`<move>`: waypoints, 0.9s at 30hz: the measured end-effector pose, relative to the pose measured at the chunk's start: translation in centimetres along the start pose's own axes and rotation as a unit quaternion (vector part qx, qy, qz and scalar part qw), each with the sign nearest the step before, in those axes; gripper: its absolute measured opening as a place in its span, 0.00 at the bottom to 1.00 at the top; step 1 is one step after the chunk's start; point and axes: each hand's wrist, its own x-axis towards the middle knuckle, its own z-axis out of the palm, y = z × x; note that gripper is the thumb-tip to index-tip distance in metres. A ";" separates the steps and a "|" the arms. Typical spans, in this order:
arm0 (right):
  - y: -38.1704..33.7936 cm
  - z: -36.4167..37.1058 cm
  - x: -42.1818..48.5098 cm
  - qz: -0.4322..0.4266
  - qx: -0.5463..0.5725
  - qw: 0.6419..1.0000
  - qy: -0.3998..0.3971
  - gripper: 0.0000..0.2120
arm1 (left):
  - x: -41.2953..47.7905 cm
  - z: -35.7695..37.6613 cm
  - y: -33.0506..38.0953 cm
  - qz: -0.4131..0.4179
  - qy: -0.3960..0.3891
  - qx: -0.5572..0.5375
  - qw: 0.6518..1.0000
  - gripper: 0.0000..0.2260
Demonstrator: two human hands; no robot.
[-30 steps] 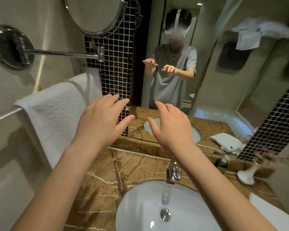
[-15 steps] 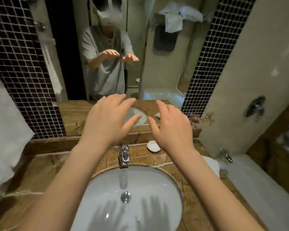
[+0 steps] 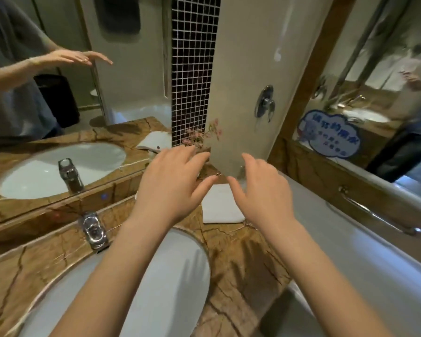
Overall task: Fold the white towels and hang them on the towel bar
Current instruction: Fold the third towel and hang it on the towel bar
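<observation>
A folded white towel (image 3: 220, 205) lies flat on the brown marble counter (image 3: 241, 259), at its right end beside the bathtub. My left hand (image 3: 170, 183) and my right hand (image 3: 263, 190) hover side by side above the counter, just over and in front of that towel, fingers relaxed and spread, holding nothing. Neither hand touches the towel. The towel bar and the towel hung on it are out of view.
A white basin (image 3: 170, 276) with a chrome tap (image 3: 94, 229) sits below my forearms. The mirror (image 3: 71, 81) runs along the left. Pink flowers (image 3: 204, 135) stand behind my hands. A white bathtub (image 3: 350, 239) with a chrome grab rail (image 3: 374, 215) fills the right.
My view has swung right, from the towel bar with its hung towel, past the basin, to the counter's right end. Both hands stayed open and came over the folded towel.
</observation>
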 end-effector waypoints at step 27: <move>13.8 29.5 6.7 -0.028 0.068 0.995 -0.063 0.24 | 8.7 32.1 -0.7 -0.004 -0.070 -0.019 0.997 0.19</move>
